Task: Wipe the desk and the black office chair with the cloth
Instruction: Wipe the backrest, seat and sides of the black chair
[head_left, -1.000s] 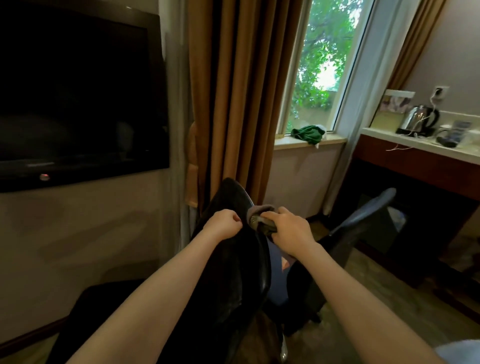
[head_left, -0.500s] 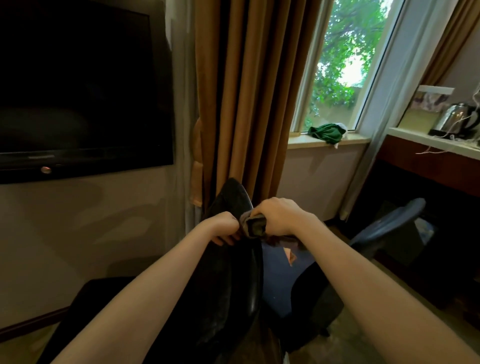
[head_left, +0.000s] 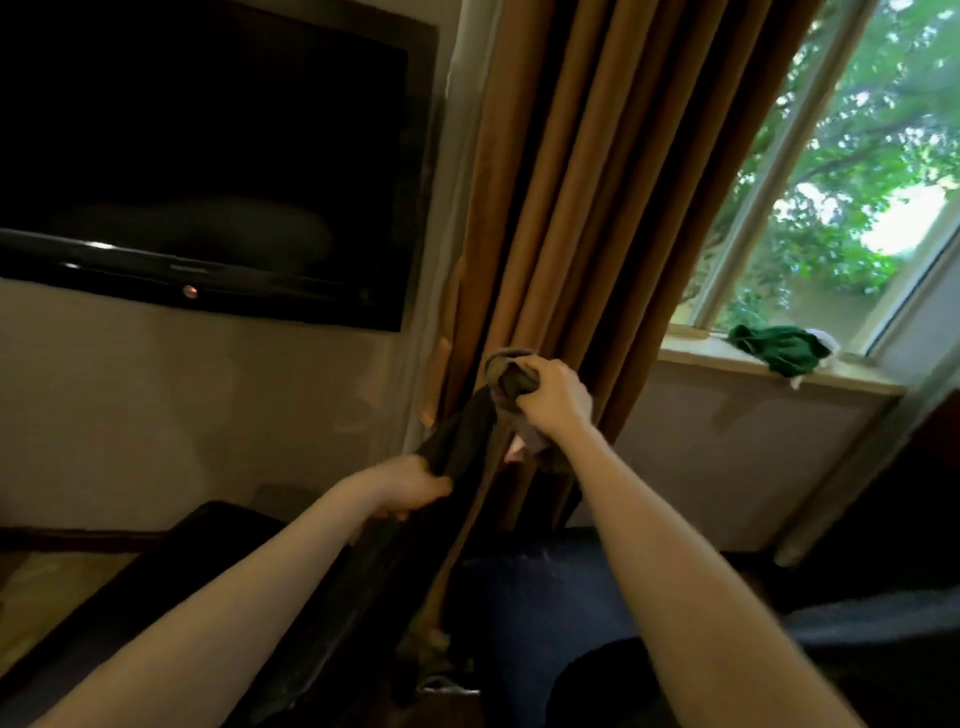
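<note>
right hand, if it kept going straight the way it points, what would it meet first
Probably the brown curtain, hanging just behind the right hand and the cloth it grips; the depth between them is unclear.

Looking forward from head height, tilting slightly, facing the brown pleated curtain and the black wall-mounted television, sitting near both.

No text, label or number can be read anywhere
</note>
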